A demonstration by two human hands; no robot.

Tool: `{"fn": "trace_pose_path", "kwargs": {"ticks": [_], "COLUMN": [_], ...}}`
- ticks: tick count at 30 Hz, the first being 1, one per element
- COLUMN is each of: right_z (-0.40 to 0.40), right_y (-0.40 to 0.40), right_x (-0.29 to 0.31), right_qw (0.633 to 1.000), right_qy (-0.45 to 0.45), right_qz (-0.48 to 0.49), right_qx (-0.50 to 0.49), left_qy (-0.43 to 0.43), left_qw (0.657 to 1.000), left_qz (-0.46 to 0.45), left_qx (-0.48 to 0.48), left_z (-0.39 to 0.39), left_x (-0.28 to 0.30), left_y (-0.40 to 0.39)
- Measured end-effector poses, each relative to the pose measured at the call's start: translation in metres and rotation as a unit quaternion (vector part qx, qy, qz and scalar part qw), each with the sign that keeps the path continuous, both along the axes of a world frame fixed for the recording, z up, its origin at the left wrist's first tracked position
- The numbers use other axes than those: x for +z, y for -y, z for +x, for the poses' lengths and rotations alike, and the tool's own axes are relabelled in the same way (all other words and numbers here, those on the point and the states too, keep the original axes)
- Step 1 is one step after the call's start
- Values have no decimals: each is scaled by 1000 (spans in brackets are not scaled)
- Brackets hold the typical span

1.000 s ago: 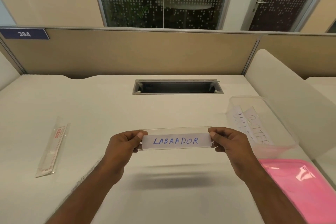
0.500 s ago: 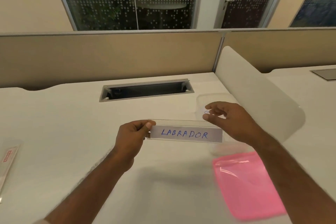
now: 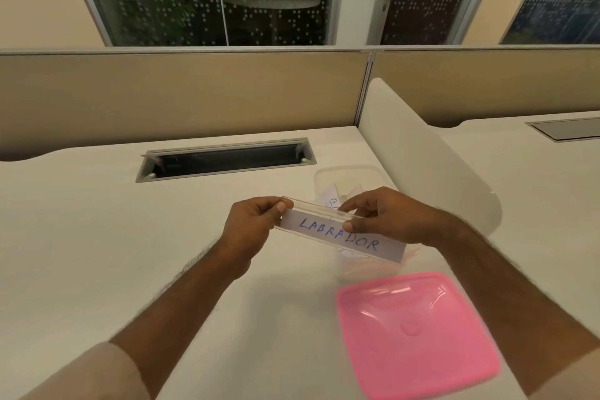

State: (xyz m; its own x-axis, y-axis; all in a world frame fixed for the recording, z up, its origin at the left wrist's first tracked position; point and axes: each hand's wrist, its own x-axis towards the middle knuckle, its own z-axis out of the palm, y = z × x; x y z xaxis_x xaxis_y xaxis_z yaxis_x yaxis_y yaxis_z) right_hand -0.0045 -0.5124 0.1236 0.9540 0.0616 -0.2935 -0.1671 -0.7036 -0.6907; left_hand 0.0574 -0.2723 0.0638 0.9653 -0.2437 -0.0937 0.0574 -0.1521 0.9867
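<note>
A clear plastic name holder [image 3: 324, 209] with a white paper strip [image 3: 373, 242] reading LABRADOR in blue ink hangs above the desk, tilted down to the right. My left hand [image 3: 251, 227] pinches its left end between thumb and fingers. My right hand [image 3: 386, 216] pinches the holder near its middle, thumb on the front and fingers over the top edge. Behind my right hand stands a clear plastic container [image 3: 347, 174] with several written paper slips [image 3: 331, 201] inside, partly hidden by the hand and the holder.
A pink lid [image 3: 418, 334] lies flat on the white desk [image 3: 97, 237] at the near right. A cable slot [image 3: 224, 161] opens at the back of the desk. A rounded white divider [image 3: 431, 166] rises on the right, and beige partitions close the back.
My right hand let go of the holder's right end, lifted, then came back and gripped it near the middle. The holder now tilts down to the right. The view swung right.
</note>
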Motion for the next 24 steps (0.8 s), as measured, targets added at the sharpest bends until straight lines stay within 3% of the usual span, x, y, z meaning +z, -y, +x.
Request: {"fn": "trace_pose_path", "kwargs": {"ticks": [5,10,13,16,20,24], "right_z": [3,11,17,25,36,47], "right_y": [22,38,41,42,38,28], "right_x": [-10,-27,-38,-46,-54,-71], "right_qw": [999,989,974,966,947,935], "right_qy": [30,55,44,23,-2,-8], "right_qz": [7,0,16,-73,-207,-256], "right_qx": [-26,-138,-224,-246,-247,-246], "left_qy": [6,70,126,179,173,178], "left_qw": [1000,983,941,877,842,827], "left_qz": [6,152,309,445,510,532], "left_qx": [5,73,57,-8,-31,-33], "left_z": [16,19,11,9,12,14], "left_x": [-14,-64,-106,-138,-153,-155], "left_y": [12,2,-18,-39,-48,-45]}}
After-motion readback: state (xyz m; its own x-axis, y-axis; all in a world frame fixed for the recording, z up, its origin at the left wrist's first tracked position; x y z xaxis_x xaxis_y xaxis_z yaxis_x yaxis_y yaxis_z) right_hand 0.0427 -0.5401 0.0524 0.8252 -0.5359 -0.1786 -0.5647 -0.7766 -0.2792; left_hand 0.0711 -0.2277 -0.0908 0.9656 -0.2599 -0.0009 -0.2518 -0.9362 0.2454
